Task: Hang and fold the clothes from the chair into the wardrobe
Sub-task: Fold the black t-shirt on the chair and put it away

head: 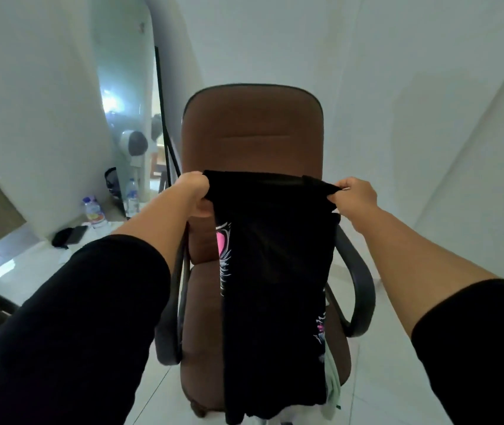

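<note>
Roughly, by size, every place given relative to the chair:
Chair: the brown office chair [252, 139] with dark armrests stands straight ahead on a pale tiled floor [391, 378], against white walls; the wardrobe is not in view.
Black garment: a black garment [275, 271] with a pink and white print hangs lengthwise in front of the chair's backrest and seat, lifted clear at its top edge, its lower end reaching down past the seat's front.
Pale cloth: a light green or white cloth [333, 384] shows at the seat's front right corner, partly hidden behind the black garment; I cannot tell what piece it is.
Mirror: a tall mirror [125, 111] leans left of the chair, behind it.
Left hand: the left hand [197, 191] grips the garment's top left corner, fingers curled round the bunched fabric, level with the lower backrest.
Right hand: the right hand [356, 196] pinches the top right corner between thumb and fingers, so the edge is stretched taut between both hands.
Bottles: two water bottles [93, 210] stand on a surface well left of the chair.
Progress: judged early to midway; one piece is in hand and not yet folded or hung, at least one more seems left on the seat, and nothing shows what the wardrobe already holds.
</note>
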The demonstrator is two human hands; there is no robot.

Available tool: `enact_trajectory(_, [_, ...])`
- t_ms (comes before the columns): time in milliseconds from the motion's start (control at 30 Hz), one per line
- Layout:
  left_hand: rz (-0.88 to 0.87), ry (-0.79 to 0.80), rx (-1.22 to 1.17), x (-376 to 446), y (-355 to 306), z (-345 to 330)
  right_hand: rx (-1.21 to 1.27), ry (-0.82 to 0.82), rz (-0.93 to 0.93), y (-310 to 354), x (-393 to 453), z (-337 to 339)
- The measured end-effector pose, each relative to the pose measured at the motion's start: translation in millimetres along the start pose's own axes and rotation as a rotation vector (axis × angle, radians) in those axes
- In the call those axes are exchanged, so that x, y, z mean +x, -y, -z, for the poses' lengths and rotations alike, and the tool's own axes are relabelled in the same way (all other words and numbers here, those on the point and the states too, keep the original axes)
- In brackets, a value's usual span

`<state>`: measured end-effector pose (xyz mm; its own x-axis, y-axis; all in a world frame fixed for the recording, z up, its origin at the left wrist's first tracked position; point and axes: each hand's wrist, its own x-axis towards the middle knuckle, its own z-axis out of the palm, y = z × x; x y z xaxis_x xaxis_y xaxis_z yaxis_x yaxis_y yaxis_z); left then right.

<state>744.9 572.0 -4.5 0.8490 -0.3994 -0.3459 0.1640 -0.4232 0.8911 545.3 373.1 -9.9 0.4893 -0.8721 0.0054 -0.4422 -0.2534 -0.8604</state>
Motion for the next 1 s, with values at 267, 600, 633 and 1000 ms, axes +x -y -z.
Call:
enact_trajectory(267, [-0.323,-0.018,-0.292,-108,-102,36,0.161,-0.154,0.086,99,-50,97])
enact_trajectory(600, [-0.499,-0.063,0.068,-148,-139,68,0.227,-0.003,0.209,120,-67,160])
enact_trajectory(633, [-0.509,-0.078,0.078,-146,-139,67,0.231,0.010,0.214,121,-66,162])
enact_trajectory(1000, [-0.674,-0.437,0.660,-136,-131,54,-0.098,-0.027,0.115,123,-39,155])
